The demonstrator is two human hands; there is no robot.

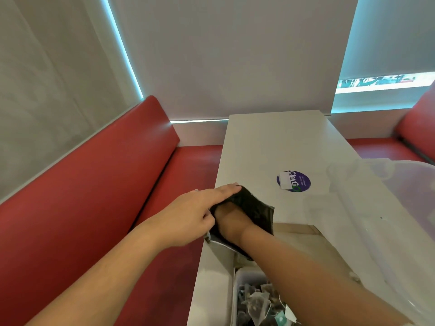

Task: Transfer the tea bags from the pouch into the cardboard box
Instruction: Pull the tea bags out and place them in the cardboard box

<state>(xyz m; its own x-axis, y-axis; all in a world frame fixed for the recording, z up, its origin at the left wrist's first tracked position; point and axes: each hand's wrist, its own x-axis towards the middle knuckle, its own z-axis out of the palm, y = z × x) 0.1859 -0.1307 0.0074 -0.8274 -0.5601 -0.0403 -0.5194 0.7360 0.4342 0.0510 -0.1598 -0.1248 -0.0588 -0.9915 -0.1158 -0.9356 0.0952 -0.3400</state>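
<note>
A dark pouch (253, 205) lies at the left edge of the white table (277, 142). My left hand (188, 215) pinches its open mouth from the left side. My right hand (231, 223) is pushed inside the pouch up to the wrist, so its fingers are hidden. Below the pouch, near the bottom edge of the view, stands a white cardboard box (237, 278) holding several pyramid tea bags (256, 302). My right forearm crosses over the box.
A round purple sticker (294, 181) is on the table beyond the pouch. A translucent plastic container (388, 208) fills the right side. A red bench seat (94, 184) runs along the left, close to the table edge.
</note>
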